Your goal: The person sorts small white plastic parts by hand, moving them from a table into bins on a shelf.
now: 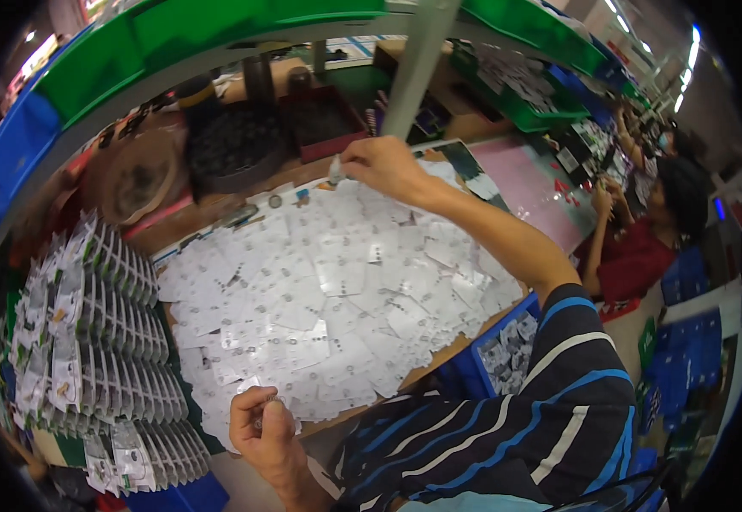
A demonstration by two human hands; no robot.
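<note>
My right hand is stretched to the far edge of the worktable, its fingers pinched on a small whitish translucent piece whose kind I cannot make out. Close to the near edge, my left hand is closed, with a small round grey coil-like thing showing at the thumb tip. Between the hands, overlapping white paper slips cover the tabletop. Many carry small round greyish pieces, too small to name.
Rows of clear packs are stacked at the left. Along the back stand a brown bowl, a dark round tray and a red tray. A blue bin holds small packs. Green bins hang overhead. A person in red works at the right.
</note>
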